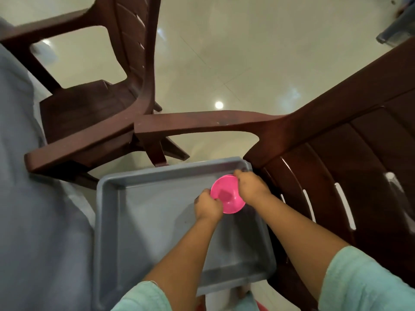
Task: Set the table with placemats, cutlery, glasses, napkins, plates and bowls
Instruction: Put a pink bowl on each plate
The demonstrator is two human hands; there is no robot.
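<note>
While gripped at its rim by both hands, sat low over the grey tray's (107, 221) floor, toward the two o'clock corner: a pink bowl (228, 195), tilted a little toward the camera. Could not tell whether touching the floor or just lifted clear. Left hand (207, 207) curled on the rim at about eight o'clock of the bowl, fingers pinching the edge; right hand (252, 185) curled over the rim at about one o'clock, likewise pinching. Looked otherwise bare inside, that tray, resting at six o'clock of the view, with a grey-clothed table edge (33, 221) at nine o'clock. Crowded close by two brown plastic chairs: one (94, 108) at eleven o'clock, another (336, 153) at three o'clock, its armrest reaching across just past the tray's far wall. Judged as the fetching of a bowl for the table. Risks from here, as judgement only: a light plastic bowl held by thin edge pinches, apt to slip or flip if one grip loosened first; the right knuckles close against the tray's far corner and the chair arm, so a quick lift likely to knock the bowl or jolt the tray; the tray itself possibly nudged off its perch by a careless pull.
</note>
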